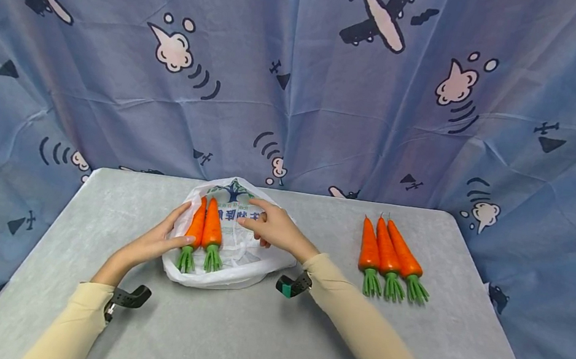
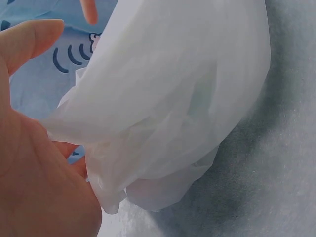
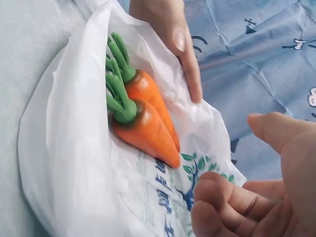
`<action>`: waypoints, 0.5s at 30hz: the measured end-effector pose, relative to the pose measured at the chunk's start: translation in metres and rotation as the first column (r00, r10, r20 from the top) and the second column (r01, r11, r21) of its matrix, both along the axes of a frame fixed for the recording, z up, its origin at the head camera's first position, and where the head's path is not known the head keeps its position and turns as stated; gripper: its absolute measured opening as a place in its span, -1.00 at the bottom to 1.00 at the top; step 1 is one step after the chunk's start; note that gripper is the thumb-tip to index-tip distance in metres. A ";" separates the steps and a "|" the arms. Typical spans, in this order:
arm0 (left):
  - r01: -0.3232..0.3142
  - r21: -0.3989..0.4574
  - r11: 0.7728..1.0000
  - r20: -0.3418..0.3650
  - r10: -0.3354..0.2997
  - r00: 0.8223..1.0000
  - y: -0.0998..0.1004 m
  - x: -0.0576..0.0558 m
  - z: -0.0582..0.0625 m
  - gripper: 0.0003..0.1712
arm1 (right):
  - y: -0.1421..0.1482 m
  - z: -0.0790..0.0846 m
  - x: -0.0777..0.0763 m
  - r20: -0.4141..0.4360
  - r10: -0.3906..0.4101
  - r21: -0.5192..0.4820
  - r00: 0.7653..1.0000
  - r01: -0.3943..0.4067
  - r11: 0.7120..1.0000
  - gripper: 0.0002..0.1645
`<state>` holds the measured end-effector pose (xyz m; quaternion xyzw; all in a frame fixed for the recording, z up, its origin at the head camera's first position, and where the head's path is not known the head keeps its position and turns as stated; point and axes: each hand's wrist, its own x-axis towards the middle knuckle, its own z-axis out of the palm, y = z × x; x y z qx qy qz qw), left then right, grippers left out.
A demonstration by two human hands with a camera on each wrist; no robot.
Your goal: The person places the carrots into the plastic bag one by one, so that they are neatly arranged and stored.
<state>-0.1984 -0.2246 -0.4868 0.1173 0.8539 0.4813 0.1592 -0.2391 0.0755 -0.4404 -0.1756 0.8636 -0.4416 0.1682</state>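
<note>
Beside the left hand (image 1: 152, 243): two tapered orange carrots with green tops (image 1: 211, 230), inside the white plastic bag (image 1: 234, 276)!
Left grip: unclenched, fingers straight against the bag.
Right hand (image 1: 280, 229): loose, holding nothing.
Bag: thin film, might flop inward if that light touch slips.

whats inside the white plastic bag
Two orange carrots with green tops lie side by side inside the white bag. Anything under them or deeper in its folds is covered and can't be seen.

Left hand (image 1: 154, 240): thumb spread from index finger; right hand (image 1: 278, 228): thumb extended, fingers partly curled.
</note>
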 end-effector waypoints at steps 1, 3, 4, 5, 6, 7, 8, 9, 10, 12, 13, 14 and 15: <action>0.000 -0.001 1.000 0.000 0.000 1.000 0.000 0.000 0.000 0.05 | 0.004 0.001 0.000 -0.001 -0.008 -0.005 1.000 0.008 1.000 -0.20; 0.000 -0.001 1.000 0.001 0.000 1.000 0.000 0.000 0.000 0.05 | 0.013 0.002 0.001 -0.005 -0.025 -0.012 1.000 0.024 1.000 -0.20; -0.001 0.000 1.000 0.002 0.001 1.000 0.000 0.000 0.000 0.05 | 0.018 0.002 0.001 -0.010 -0.031 -0.014 0.999 0.031 0.999 -0.20; 0.000 0.000 1.000 0.002 0.000 1.000 0.000 0.000 0.000 0.05 | 0.022 0.002 0.001 -0.014 -0.038 -0.017 0.999 0.038 0.999 -0.20; 0.001 0.001 1.000 0.001 -0.001 1.000 0.000 0.000 0.000 0.05 | 0.027 0.002 0.002 -0.019 -0.044 -0.016 0.999 0.044 0.999 -0.19; 0.002 0.002 1.000 -0.001 -0.002 1.000 0.000 0.000 0.001 0.04 | 0.031 0.001 0.002 -0.025 -0.050 -0.013 0.998 0.050 0.999 -0.19; 0.002 0.004 1.000 -0.003 -0.002 1.000 0.000 0.000 0.001 0.04 | 0.036 0.000 0.002 -0.028 -0.055 -0.012 0.998 0.055 0.998 -0.18; 0.003 0.005 1.000 -0.006 -0.003 1.000 0.000 0.000 0.001 0.04 | 0.040 -0.001 0.002 -0.030 -0.061 -0.014 0.998 0.061 0.998 -0.18; 0.002 0.005 1.000 -0.007 -0.002 1.000 0.000 0.000 0.001 0.04 | 0.045 -0.002 0.003 -0.030 -0.066 -0.011 0.997 0.066 0.998 -0.18; 0.002 0.003 1.000 -0.008 -0.002 1.000 0.000 0.000 0.001 0.05 | 0.054 -0.004 0.004 -0.027 -0.085 -0.005 0.996 0.085 0.996 -0.19; 0.002 0.003 1.000 -0.007 -0.002 1.000 0.000 0.000 0.001 0.05 | 0.058 -0.005 0.004 -0.025 -0.096 -0.003 0.995 0.096 0.995 -0.20; 0.002 0.004 1.000 -0.006 -0.002 1.000 0.000 0.000 0.001 0.05 | 0.062 -0.006 0.005 -0.020 -0.108 -0.002 0.994 0.108 0.994 -0.21; 0.002 0.004 1.000 -0.005 -0.002 1.000 0.000 0.000 0.001 0.04 | 0.067 -0.006 0.006 -0.016 -0.122 0.002 0.992 0.122 0.992 -0.22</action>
